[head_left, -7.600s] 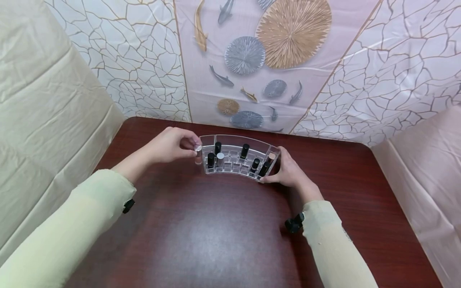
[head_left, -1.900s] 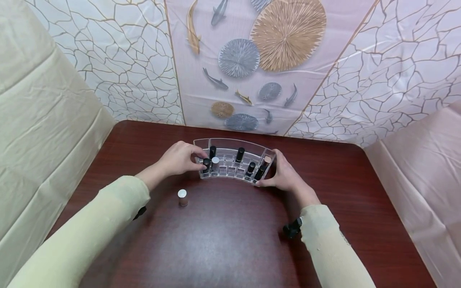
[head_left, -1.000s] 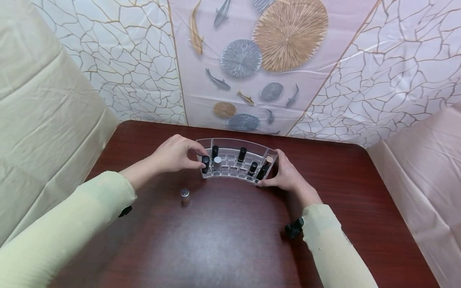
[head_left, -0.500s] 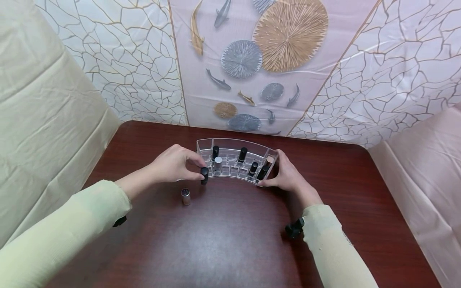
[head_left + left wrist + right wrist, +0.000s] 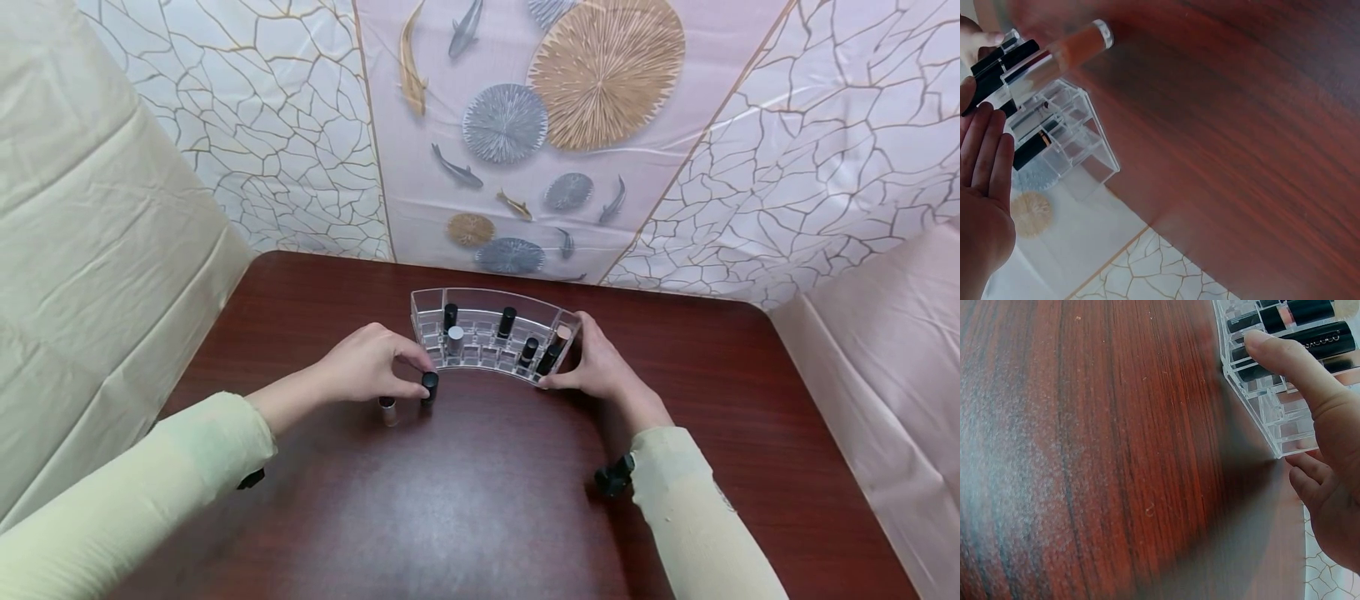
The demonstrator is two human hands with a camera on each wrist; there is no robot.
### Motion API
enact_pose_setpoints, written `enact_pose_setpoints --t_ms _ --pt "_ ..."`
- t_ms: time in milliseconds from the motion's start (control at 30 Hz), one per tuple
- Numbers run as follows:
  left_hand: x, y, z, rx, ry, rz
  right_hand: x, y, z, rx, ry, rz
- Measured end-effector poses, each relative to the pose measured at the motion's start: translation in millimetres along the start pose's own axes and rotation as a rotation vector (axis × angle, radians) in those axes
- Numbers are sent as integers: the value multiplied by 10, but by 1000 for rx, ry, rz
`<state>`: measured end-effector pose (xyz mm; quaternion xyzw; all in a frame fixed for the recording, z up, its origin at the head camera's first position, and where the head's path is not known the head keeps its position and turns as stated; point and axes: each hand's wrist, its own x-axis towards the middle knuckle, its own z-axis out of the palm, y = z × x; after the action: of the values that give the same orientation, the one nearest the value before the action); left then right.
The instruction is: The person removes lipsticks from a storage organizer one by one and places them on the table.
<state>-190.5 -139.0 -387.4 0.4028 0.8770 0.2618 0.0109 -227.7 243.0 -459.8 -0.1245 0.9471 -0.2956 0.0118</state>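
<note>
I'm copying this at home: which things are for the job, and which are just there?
Likely for the job:
left hand
black tube it holds
standing tube
right hand
clear rack
racked tubes

Likely just there:
patterned backdrop
side cloth

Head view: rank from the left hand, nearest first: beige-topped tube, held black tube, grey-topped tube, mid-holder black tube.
1. Held black tube: pinched in the left hand, in front of the clear holder.
2. Grey-topped tube: holder's left part.
3. Mid-holder black tube: farther right.
4. Beige-topped tube: holder's right end, by the right hand.
</note>
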Motion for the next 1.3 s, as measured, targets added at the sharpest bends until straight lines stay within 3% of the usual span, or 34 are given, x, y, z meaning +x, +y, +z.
enact_pose_setpoints --t_ms 700,1300 --pt "-69 -6 187 44 -47 -16 -15 -5 -1 7 9 -17" --pt "-122 -17 167 78 -60 -17 -2 -10 -1 2 -2 2"
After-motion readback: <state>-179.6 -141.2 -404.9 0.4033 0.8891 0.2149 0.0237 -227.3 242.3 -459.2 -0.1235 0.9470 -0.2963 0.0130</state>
